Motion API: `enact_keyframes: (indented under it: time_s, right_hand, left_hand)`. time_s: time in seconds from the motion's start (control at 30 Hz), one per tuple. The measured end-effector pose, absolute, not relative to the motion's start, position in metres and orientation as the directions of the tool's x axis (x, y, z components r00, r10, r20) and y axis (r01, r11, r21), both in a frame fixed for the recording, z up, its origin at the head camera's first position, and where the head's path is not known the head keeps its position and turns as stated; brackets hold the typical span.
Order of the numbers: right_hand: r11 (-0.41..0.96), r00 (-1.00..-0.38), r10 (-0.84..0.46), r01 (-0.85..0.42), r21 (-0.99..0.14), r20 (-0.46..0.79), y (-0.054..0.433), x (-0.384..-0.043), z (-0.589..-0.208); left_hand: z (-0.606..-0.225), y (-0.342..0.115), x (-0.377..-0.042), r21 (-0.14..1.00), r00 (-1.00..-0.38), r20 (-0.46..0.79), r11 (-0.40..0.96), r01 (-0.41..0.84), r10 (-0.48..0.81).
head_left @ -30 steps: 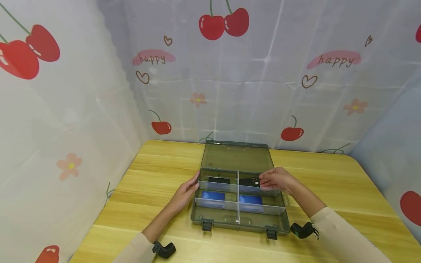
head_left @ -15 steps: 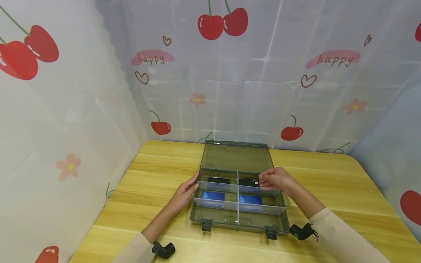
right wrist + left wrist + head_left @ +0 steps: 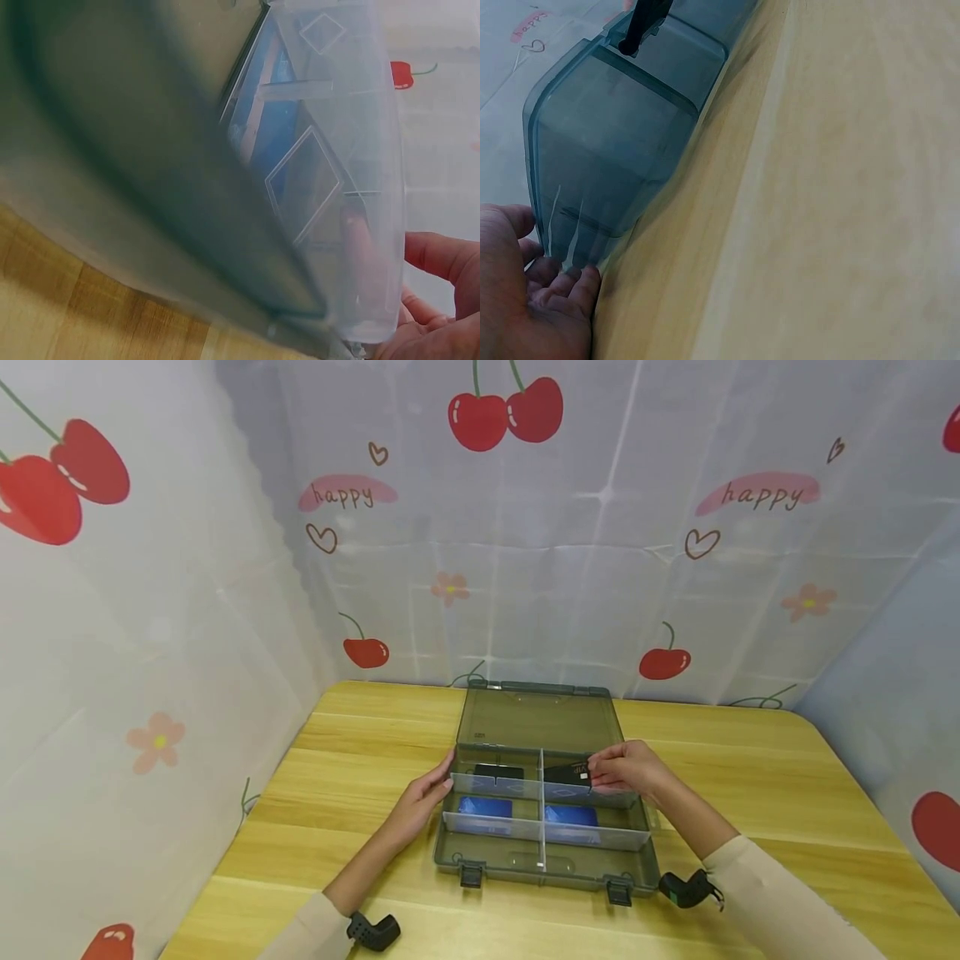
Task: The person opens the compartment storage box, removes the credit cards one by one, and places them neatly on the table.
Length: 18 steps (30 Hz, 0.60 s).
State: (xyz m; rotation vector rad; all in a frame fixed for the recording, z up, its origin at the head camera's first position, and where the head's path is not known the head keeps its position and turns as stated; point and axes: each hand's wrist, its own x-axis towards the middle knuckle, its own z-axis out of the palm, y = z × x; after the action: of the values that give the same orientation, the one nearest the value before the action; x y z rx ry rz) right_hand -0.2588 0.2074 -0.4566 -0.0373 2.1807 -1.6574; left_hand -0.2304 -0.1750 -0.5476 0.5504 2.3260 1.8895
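A translucent dark-green divided box (image 3: 517, 883) lies on the table with its lid (image 3: 536, 717) folded back. My right hand (image 3: 630, 770) pinches a black card (image 3: 566, 773) marked "VIP" by its right end, inside the back right compartment; in the right wrist view, a clear divider (image 3: 367, 150) covers part of the fingers. My left hand (image 3: 420, 802) rests on the box's left side, fingertips against the outer wall in the left wrist view. Another black card (image 3: 498, 772) sits in the back left compartment. Blue cards (image 3: 486, 807) lie in both middle compartments.
Two dark latches (image 3: 471, 874) hang from the box's front edge. The wooden table (image 3: 360, 735) extends around the box. A cherry-patterned curtain (image 3: 525, 593) encloses the back and sides. Black wrist cameras (image 3: 375, 932) sit at both wrists.
The view has shifted very slightly. Both hands keep their places, and the black card stays pinched at almost the same spot and angle.
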Motion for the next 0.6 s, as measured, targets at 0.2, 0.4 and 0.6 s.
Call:
enact_keyframes:
  time_s: [0.2,0.4,0.6]
  right_hand:
    - [0.304,-0.921,-0.25,0.219,-0.927,-0.299,0.2055,-0.2585,-0.4562]
    - [0.313,-0.924,-0.234,0.223,-0.923,-0.303,0.204,-0.2598,-0.4566]
    - [0.339,-0.929,-0.191,0.24,-0.91,-0.316,0.2013,-0.2615,-0.458]
  left_hand:
    - [-0.5469,-0.1754,-0.2301,0.962,-0.928,0.153,0.161,0.218,0.34]
    - [-0.5459,-0.1759,-0.2307,0.965,-0.93,0.144,0.162,0.209,0.338]
    - [-0.5476,-0.1755,-0.2315,0.964,-0.927,0.152,0.157,0.216,0.343]
